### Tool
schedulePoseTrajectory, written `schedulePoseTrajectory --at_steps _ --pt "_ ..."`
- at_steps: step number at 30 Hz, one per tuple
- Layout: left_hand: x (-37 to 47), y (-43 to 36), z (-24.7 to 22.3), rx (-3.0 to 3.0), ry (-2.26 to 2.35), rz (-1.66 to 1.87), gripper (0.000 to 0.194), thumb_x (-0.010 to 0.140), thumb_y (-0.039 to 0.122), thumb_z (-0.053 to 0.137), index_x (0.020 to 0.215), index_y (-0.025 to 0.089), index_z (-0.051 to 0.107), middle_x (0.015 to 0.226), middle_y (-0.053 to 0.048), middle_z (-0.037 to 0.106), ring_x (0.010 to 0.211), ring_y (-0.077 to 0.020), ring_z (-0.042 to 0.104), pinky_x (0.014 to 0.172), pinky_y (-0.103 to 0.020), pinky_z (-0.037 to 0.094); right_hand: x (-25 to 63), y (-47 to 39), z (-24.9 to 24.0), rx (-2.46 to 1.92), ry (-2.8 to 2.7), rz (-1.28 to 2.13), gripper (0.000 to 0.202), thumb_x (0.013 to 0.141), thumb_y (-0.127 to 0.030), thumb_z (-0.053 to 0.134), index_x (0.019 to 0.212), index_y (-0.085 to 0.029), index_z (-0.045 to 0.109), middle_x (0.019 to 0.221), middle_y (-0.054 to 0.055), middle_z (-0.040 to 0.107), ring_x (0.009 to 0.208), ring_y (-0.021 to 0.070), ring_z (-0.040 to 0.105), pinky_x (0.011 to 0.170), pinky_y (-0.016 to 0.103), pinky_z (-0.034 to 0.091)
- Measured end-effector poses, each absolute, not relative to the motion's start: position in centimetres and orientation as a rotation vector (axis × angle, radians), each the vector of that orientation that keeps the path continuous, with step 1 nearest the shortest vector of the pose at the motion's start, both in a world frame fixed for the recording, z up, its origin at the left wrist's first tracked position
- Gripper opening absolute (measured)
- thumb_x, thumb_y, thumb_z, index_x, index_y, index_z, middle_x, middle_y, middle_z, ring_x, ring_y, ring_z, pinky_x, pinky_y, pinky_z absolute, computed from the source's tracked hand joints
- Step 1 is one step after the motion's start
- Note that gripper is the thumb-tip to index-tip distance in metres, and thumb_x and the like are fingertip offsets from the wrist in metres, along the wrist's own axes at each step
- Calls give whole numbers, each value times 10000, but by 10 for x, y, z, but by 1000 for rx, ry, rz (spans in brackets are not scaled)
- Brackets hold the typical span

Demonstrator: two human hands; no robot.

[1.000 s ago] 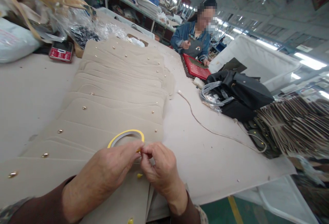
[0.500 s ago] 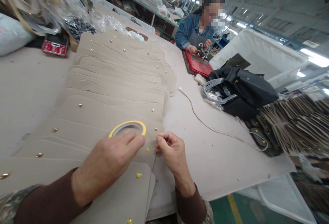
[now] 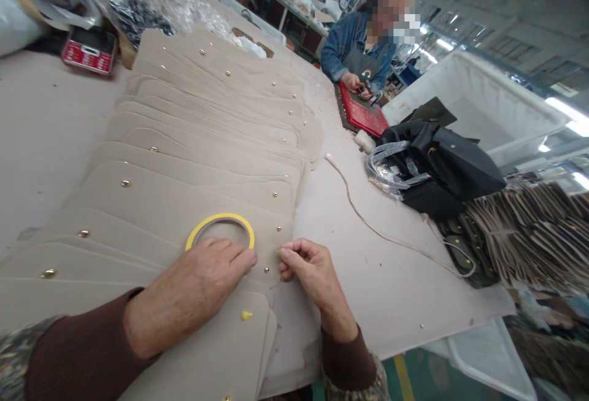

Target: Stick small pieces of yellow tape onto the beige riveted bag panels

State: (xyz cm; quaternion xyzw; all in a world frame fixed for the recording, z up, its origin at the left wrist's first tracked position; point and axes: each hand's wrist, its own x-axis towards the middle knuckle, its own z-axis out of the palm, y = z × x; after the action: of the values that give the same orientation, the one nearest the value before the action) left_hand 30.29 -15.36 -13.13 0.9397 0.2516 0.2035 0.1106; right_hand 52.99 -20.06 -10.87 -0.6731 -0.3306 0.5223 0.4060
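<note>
My left hand is closed around the lower edge of a roll of yellow tape, held over overlapping beige panels. Its fingertips are partly hidden. To the right, my right hand pinches a small yellow bit of tape between thumb and forefinger. Beside those fingers a bare gold stud shows on a panel. Another stud on the nearest beige panel carries a yellow piece of tape. More gold studs dot the panels behind.
A pale cord crosses the table. Right of it lie a black bag and bundled dark pieces. Across the table a person works over a red tray. A red-and-black device sits at the far left.
The yellow piece on the stud near my right hand is gone, leaving bare gold, and a yellow bit now shows at my right fingertips. The tape roll has shifted slightly left with my left hand.
</note>
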Motion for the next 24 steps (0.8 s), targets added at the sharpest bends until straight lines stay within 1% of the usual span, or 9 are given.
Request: schedulePoseTrajectory --at_steps 3,7,9,13,17,19,21,23,24 --pt "304 -154 -128 2773 757 574 281 904 -42 535 895 239 534 808 -4 597 726 -248 558 728 -391 361 526 -214 -105 -1777 -946 1354 326 755 -479 830 793 -161 773 616 6 694 519 121 592 516 225 506" --pt "305 -155 -124 2800 791 553 290 886 -41 534 873 248 517 795 -6 580 717 -259 540 721 -395 350 517 -224 -104 -1855 -1168 1206 241 838 -396 729 803 -168 797 627 2 695 555 131 562 514 222 440" --pt "306 -155 -124 2799 789 554 291 885 -41 534 879 249 515 798 -9 583 717 -264 540 716 -397 350 514 -224 -103 -1880 -1267 1136 217 865 -351 690 794 -175 794 643 1 709 568 137 567 516 226 426" --pt "306 -156 -124 2795 788 598 299 868 -50 556 886 246 514 797 -15 586 712 -267 547 707 -406 353 511 -220 -100 -1905 -1460 993 192 889 -255 643 774 -192 783 683 4 749 615 152 644 590 240 476" --pt "306 -157 -124 2792 785 620 305 859 -51 570 891 245 506 801 -11 580 714 -268 556 713 -411 361 507 -220 -101 -1927 -1605 809 178 902 -202 633 793 -200 773 771 42 799 699 188 721 663 264 510" --pt "306 -158 -124 2797 784 610 306 859 -50 570 892 246 502 805 -8 575 718 -268 554 719 -412 362 505 -221 -104 -1910 -1665 751 171 918 -184 615 846 -199 769 781 51 796 708 201 728 686 280 521" --pt "306 -158 -125 2809 788 598 301 862 -46 568 900 246 505 814 -11 580 722 -269 549 724 -412 362 505 -223 -107 -1897 -1689 709 174 929 -177 613 997 -192 773 760 35 773 684 203 716 701 289 534" --pt "306 -157 -125 2822 785 605 297 866 -43 564 898 246 504 812 -14 585 721 -268 544 724 -409 358 506 -228 -109 -1927 -1636 612 230 920 -205 663 1132 -176 747 791 30 761 666 202 702 690 293 541" --pt "306 -157 -126 2826 779 612 296 869 -42 562 892 247 502 808 -15 586 719 -267 541 721 -406 356 507 -231 -110 -1945 -1591 557 230 919 -228 688 1136 -171 737 807 33 757 666 203 700 675 292 540"
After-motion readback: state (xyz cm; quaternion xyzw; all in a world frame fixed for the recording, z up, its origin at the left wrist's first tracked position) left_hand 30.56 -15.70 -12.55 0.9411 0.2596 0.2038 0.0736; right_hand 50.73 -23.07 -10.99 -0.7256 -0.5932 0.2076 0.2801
